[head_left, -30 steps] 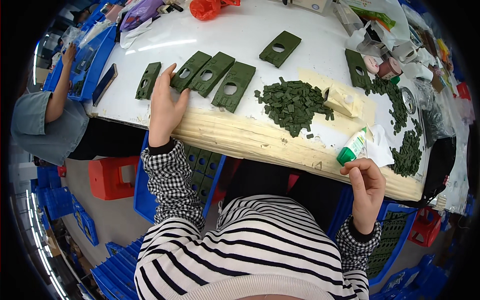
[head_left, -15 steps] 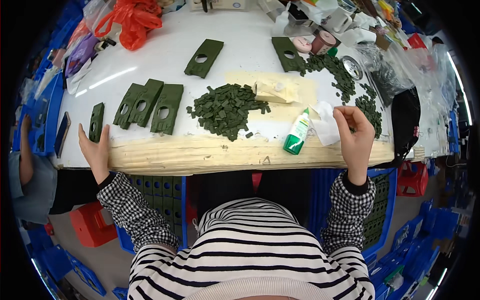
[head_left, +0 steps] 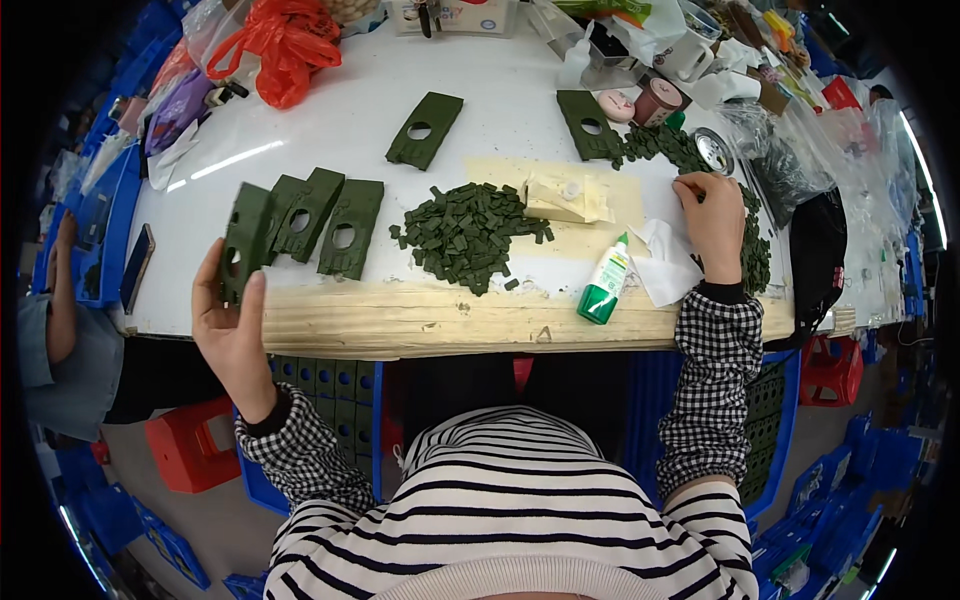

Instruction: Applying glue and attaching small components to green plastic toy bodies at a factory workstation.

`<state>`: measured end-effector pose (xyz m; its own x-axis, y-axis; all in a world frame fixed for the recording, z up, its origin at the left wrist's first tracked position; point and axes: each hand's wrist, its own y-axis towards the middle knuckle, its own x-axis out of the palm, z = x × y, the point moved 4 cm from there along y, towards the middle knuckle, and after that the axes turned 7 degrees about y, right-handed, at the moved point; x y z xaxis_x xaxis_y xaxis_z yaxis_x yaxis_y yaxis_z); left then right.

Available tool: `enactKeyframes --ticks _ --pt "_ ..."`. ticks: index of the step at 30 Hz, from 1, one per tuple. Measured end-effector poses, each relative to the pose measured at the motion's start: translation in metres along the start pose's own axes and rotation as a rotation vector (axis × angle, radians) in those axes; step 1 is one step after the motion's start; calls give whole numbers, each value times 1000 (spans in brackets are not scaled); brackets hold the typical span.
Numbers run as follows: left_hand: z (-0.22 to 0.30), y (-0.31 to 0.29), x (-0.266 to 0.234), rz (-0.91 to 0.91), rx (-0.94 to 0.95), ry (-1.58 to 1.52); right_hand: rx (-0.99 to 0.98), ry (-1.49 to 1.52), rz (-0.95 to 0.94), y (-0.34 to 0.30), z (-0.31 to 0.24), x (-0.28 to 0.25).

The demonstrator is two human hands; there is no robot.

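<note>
My left hand grips a dark green plastic tank hull piece with a round hole, raised at the table's left front. Beside it lie several more hull pieces of the same kind. At the right, my right hand is closed, its thumb and fingertips pressed together, next to a strip of small green pieces; whatever is between the fingertips is too small to make out. Nearer the middle are a pile of small flat green pieces, a white and green glue bottle and a white tissue.
Two more hull pieces lie farther back. A cream-coloured block stands on a yellowish patch. Red plastic bags and clutter line the far edges. Blue crates with green parts stand below the table; a person's arm shows at left.
My left hand has taken hold of the leftmost hull piece and lifted it rightward. My right hand has moved slightly forward toward the small pieces. The view has shifted a little.
</note>
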<state>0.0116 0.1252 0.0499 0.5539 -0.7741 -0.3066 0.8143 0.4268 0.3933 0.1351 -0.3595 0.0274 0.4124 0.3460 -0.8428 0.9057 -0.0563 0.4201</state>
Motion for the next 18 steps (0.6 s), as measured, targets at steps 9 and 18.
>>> enactKeyframes --ticks 9,18 --pt "46 -44 84 -507 -10 -261 -22 115 220 0 -20 -25" --pt "60 -61 116 -567 225 -78 134 1162 -75 -69 -106 -45"
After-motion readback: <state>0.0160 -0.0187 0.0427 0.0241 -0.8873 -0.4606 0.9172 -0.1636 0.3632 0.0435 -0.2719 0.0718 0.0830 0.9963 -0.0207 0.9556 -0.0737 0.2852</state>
